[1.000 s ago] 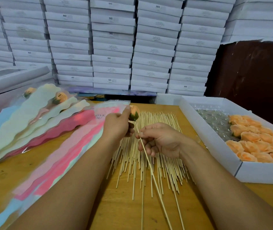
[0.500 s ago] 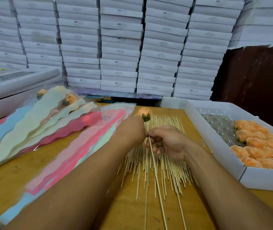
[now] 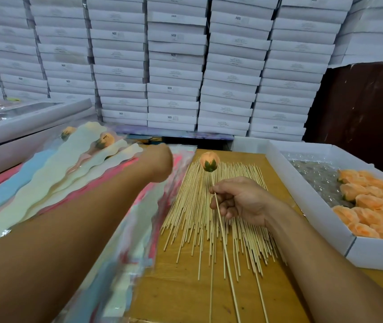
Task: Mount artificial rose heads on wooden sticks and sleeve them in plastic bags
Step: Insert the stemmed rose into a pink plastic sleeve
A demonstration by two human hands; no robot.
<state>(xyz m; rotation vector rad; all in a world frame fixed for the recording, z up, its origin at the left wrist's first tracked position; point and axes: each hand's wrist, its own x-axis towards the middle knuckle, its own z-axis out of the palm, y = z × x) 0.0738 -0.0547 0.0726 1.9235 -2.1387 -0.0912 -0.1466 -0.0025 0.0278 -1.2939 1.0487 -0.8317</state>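
So my right hand [image 3: 239, 199] pinches the rose stick [image 3: 220, 220]; left hand [image 3: 160, 163] is blurred over the bags [image 3: 125, 229], can't tell its grip.

Pale matt wooden sticks [image 3: 218, 220], glossy plastic bags [image 3: 125, 241], smooth wooden table [image 3: 181, 294], matt white cardboard box [image 3: 307, 206]

My right hand [image 3: 239, 201] sits low with its back up, fingers curled, thumb and forefinger pinching the stick [image 3: 220, 220]. My left arm reaches forward across my body; my left hand [image 3: 160, 163] is blurred, its fingers hidden from me
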